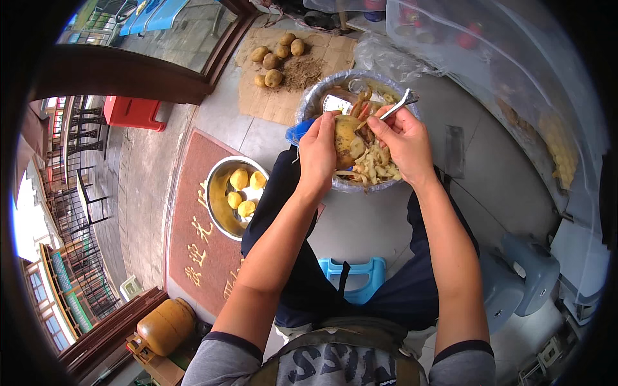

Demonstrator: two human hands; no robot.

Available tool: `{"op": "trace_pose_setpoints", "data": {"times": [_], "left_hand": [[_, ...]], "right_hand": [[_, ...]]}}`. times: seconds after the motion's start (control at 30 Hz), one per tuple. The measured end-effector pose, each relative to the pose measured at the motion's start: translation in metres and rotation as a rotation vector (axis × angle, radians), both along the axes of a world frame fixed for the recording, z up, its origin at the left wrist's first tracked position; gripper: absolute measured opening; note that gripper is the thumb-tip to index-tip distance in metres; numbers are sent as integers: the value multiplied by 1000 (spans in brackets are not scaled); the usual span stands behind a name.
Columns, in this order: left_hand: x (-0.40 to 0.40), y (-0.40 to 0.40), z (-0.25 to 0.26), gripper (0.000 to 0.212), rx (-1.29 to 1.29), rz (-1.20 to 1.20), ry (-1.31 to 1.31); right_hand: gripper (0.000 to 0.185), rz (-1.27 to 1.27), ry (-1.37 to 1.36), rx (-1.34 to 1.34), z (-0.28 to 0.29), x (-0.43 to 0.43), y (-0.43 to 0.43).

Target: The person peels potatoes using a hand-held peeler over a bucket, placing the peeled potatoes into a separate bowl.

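Observation:
My left hand (319, 149) holds a partly peeled potato (345, 137) over a lined waste bin (309, 103). A pale scraped patch shows on the potato's side towards my right hand (404, 140). That hand grips a metal utensil (399, 103), perhaps a spoon or a peeler, whose wide end points up and away from me. Its other end is at the potato, partly hidden by my fingers. Below both hands, potato peelings (374, 166) and other refuse fill the bin. Left of my knee, several peeled potatoes (239, 179) lie in a steel bowl (211, 202).
Several unpeeled potatoes (271, 61) and loose soil (303, 72) lie on flattened cardboard (251, 101). The bowl stands on a red doormat (186, 241) bearing writing. A blue plastic stool (372, 289) is beneath me. An orange gas cylinder (166, 326) stands lower left; clear plastic sheeting (526, 62) hangs at right.

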State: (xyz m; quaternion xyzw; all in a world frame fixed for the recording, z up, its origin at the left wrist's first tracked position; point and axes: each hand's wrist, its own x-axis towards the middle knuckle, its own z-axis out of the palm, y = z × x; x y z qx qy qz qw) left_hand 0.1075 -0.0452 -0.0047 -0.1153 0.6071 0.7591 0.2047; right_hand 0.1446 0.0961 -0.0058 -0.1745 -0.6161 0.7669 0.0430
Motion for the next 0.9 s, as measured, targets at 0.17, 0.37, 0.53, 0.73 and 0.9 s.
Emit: {"op": "trace_pose_setpoints", "data": {"times": [0.17,0.37,0.53,0.73,0.9], "left_hand": [[0,-2,-2,33,26,-71,5],[0,-4,-4,31,109,-97,-47],[3,3,7,31,102,-88,-12],[-7,-2,-9,35,-94,81,6],[-5,-3,-11,37,44,2,-120]], "right_hand": [[15,75,-16,64,-2,-2,0],[15,-36,-41,22,-20,-5,2],[16,-187,-226,145,-50,-7,25],[14,-67,-30,123,-17,1,6],[14,37,33,-2,-15,0,-9]]}}
